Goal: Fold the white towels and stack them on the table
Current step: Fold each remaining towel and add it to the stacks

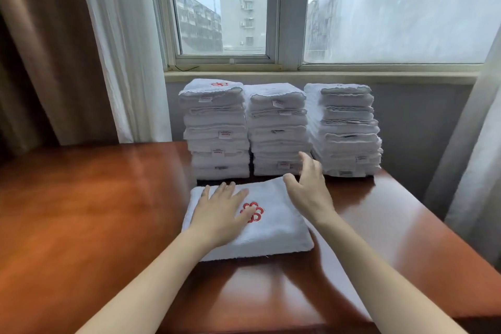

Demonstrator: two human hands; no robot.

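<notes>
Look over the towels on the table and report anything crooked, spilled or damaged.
Nothing spilled or damaged. The right stack is the untidiest: its middle layers jut out rightward past the top ones. The folded towel under the left hand lies slightly turned against the stacks' row.

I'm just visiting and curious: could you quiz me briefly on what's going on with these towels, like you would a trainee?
1. True or false: the left hand lies flat on the folded towel.
2. How many towel stacks stand behind it? A two, B three, C five.
3. Fill in: the emblem on the folded towel is ___.
Key: 1 true; 2 B; 3 red.
</notes>
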